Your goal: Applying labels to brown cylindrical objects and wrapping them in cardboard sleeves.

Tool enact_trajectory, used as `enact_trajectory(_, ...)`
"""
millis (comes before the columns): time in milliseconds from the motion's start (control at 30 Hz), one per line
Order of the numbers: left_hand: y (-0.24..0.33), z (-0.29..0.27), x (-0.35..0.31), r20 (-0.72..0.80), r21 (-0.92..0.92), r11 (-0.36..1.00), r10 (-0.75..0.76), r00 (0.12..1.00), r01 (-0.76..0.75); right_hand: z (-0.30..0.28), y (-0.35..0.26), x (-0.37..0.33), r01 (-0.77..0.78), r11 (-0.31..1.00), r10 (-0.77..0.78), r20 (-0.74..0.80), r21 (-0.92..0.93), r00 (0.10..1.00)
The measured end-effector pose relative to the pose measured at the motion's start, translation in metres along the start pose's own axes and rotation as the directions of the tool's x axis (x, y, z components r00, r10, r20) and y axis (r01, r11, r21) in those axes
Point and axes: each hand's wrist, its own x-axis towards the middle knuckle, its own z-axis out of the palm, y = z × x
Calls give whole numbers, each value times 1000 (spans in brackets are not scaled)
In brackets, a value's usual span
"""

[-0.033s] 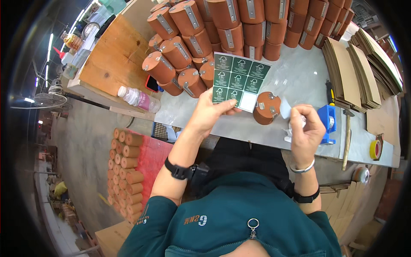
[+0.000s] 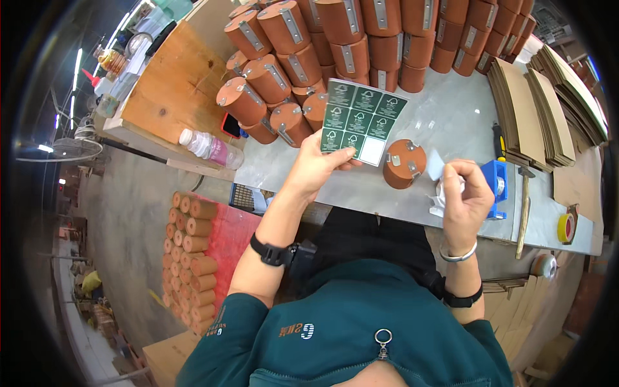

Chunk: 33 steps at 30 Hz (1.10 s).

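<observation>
My left hand (image 2: 317,161) grips a sheet of green stickers (image 2: 356,118) by its lower edge, thumb on top. One square at the sheet's lower right corner is bare white. A small pale sticker (image 2: 436,166) is pinched between the thumb and finger of my right hand (image 2: 465,193), its pale side showing. Between the hands a reddish-brown cylinder (image 2: 405,166) stands upright on the grey table (image 2: 380,193), with small metal pieces on its top. The sticker is just right of the cylinder, apart from it. Crumpled white paper (image 2: 439,201) shows beside my right hand, partly hidden by it.
Stacked brown cylinders (image 2: 348,55) with metal strips fill the back. At right are cardboard sheets (image 2: 548,116), a screwdriver (image 2: 498,142), a blue tape dispenser (image 2: 495,187), a hammer (image 2: 523,213) and yellow tape (image 2: 566,227). A bottle (image 2: 211,149) lies left, near a phone (image 2: 230,126).
My right hand, with the small sticker, has shifted slightly to the right, widening the gap to the cylinder. The left hand keeps hold of the sticker sheet.
</observation>
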Motion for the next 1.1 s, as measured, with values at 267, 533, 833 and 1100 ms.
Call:
enact_trajectory(267, -62, -45, -31, -104, 2, 995, -99, 990, 100, -25, 22, -18, -35, 999, 35, 5, -26, 999)
enact_trajectory(533, -57, -24, -7, -36, 65, 992, -104, 994, 106, 1, 17, -28, -43, 993, 57, 125, -113, 990)
enact_trajectory(833, -19, 34, 83, 97, -88, 979, 194, 976, -186, -15, 3, -42, 7, 979, 10, 85, -205, 996)
enact_trajectory(1100, -41, 53, 169, 422, 144, 957, -289, 859, 251, -16, -4, -46, 22, 976, -5, 78, -217, 997)
